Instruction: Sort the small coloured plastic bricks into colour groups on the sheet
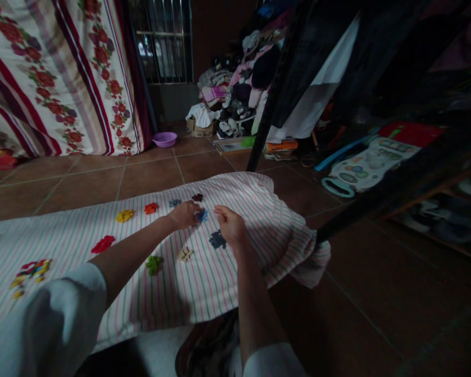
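Note:
Small colour-sorted pieces lie in piles on a striped cloth [141,293]. My left hand [183,214] is closed, fingers bent down at the edge of a blue pile [201,215]; its fingertips are hidden. My right hand [231,225] is curled, thumb and fingers drawn together, just above and right of a dark blue pile [217,240]. What it holds, if anything, is too small to make out. Beyond my left hand are a grey-blue pile [175,202] and a dark brown pile [197,197]. Nearer me sit a beige pile [186,254] and a green pile [154,265].
Leftward on the cloth are orange [151,208], yellow [124,215] and red piles [102,244], plus a mixed group [31,272]. A dark metal post [265,125] rises behind the cloth. A purple basin [165,139] and heaped clothes [243,78] are farther back.

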